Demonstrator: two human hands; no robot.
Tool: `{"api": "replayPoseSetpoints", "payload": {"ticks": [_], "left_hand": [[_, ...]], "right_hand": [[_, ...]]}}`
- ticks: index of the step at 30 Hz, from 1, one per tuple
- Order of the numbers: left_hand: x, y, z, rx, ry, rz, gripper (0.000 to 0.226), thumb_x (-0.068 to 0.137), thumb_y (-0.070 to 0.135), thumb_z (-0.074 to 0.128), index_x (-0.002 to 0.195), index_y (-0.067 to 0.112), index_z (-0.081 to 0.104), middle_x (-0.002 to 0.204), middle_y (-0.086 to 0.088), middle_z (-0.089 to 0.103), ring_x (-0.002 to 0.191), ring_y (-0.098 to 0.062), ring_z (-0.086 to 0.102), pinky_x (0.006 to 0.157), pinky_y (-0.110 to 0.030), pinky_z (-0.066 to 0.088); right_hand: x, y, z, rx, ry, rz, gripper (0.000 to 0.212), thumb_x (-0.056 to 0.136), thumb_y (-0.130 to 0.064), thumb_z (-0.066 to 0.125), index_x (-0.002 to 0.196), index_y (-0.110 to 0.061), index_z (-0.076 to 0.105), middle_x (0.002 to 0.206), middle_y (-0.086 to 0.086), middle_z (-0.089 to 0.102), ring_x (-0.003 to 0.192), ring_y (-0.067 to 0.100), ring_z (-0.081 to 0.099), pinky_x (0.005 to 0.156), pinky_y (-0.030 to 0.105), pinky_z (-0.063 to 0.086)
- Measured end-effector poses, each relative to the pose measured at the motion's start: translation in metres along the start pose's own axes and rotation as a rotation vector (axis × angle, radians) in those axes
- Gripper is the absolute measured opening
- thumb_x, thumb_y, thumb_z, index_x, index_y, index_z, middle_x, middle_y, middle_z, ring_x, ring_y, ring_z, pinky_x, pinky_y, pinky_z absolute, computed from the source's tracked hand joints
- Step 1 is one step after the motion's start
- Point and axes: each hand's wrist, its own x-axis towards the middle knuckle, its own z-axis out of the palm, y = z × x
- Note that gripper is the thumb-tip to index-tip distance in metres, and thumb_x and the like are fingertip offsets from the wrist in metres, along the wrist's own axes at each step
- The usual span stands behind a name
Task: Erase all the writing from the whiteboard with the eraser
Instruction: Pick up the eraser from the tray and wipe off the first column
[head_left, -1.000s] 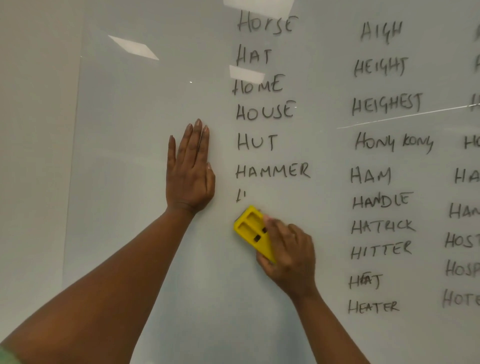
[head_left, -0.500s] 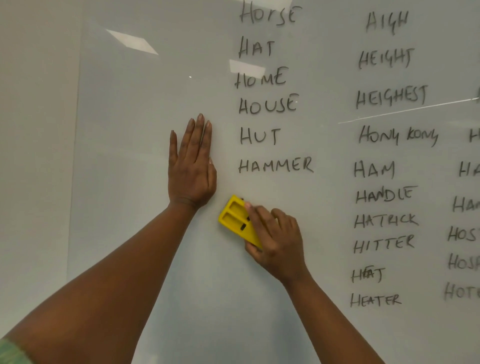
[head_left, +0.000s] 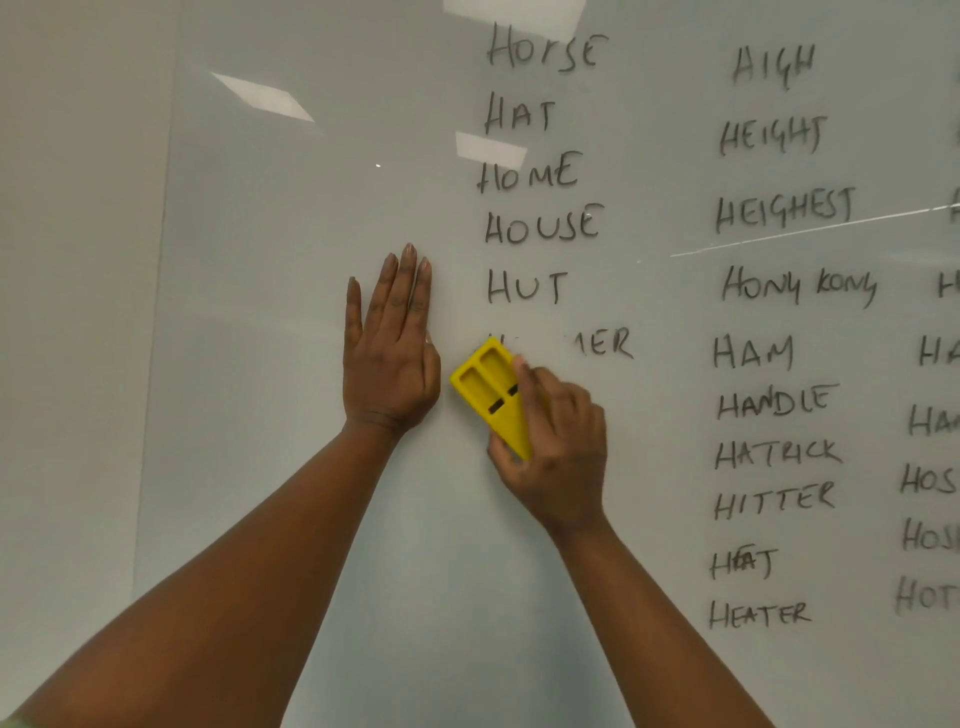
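Gripped in the right hand (head_left: 558, 447), left hand (head_left: 392, 358) laid flat and empty, the eraser (head_left: 491, 397) is being wiped through the half-erased word (head_left: 605, 344) at frame centre on the whiteboard (head_left: 291, 249), columns of writing (head_left: 779, 353) above and right untouched.

Glossy white wall-mounted whiteboard (head_left: 291, 218), black marker words: left column HORSE, HAT, HOME, HOUSE, HUT, partly wiped "…ER"; right column HIGH, HEIGHT, HEIGHEST, HONG KONG, HAM, HANDLE, HATRICK, HITTER, HEAT, HEATER; far-right column cut off.

Bare forearms, green sleeve (head_left: 13, 721) edge
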Motion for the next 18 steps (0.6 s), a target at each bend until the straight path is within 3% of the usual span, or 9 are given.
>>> {"api": "replayPoseSetpoints", "payload": {"ticks": [3,5,9,14,18], "left_hand": [[0.0,0.0,0.0,0.002,0.005,0.004,0.061,0.082,0.013,0.034,0.142,-0.002,0.034,0.148,-0.018,0.033,0.139,-0.028,0.026,0.115,-0.047,0.008],[-0.001,0.0,0.0,-0.006,0.01,0.0,0.061,0.082,0.013,0.034,0.141,-0.002,0.034,0.148,-0.018,0.034,0.139,-0.028,0.026,0.115,-0.048,0.01],[-0.001,0.001,0.001,-0.011,0.004,-0.01,0.061,0.083,0.013,0.033,0.142,-0.001,0.033,0.149,-0.017,0.032,0.14,-0.028,0.026,0.115,-0.05,0.011],[-0.002,0.001,0.002,0.003,-0.004,-0.014,0.062,0.083,0.014,0.033,0.143,-0.001,0.03,0.15,-0.016,0.031,0.14,-0.027,0.025,0.115,-0.05,0.011],[-0.001,0.001,0.002,0.016,0.0,-0.016,0.062,0.082,0.014,0.033,0.143,-0.001,0.031,0.15,-0.016,0.031,0.14,-0.027,0.025,0.115,-0.049,0.009]], "right_hand": [[-0.014,0.01,-0.005,-0.009,-0.043,-0.121,0.067,0.068,-0.028,0.061,0.13,-0.01,0.043,0.117,0.003,0.043,0.089,0.025,0.045,0.068,0.034,0.033],[-0.017,0.03,-0.011,-0.036,-0.026,-0.086,0.064,0.071,-0.032,0.057,0.129,-0.01,0.043,0.117,0.004,0.043,0.09,0.026,0.046,0.067,0.036,0.033],[-0.002,0.072,-0.021,-0.11,0.083,0.207,0.062,0.078,-0.036,0.055,0.131,-0.006,0.045,0.117,0.01,0.047,0.093,0.027,0.046,0.069,0.038,0.041],[0.027,0.058,-0.011,-0.028,0.221,0.469,0.064,0.077,-0.034,0.06,0.132,-0.004,0.046,0.114,0.02,0.057,0.099,0.025,0.044,0.074,0.04,0.046],[0.029,0.032,-0.003,-0.023,0.184,0.345,0.064,0.076,-0.035,0.056,0.132,-0.005,0.046,0.118,0.014,0.053,0.096,0.026,0.045,0.074,0.038,0.04]]}}
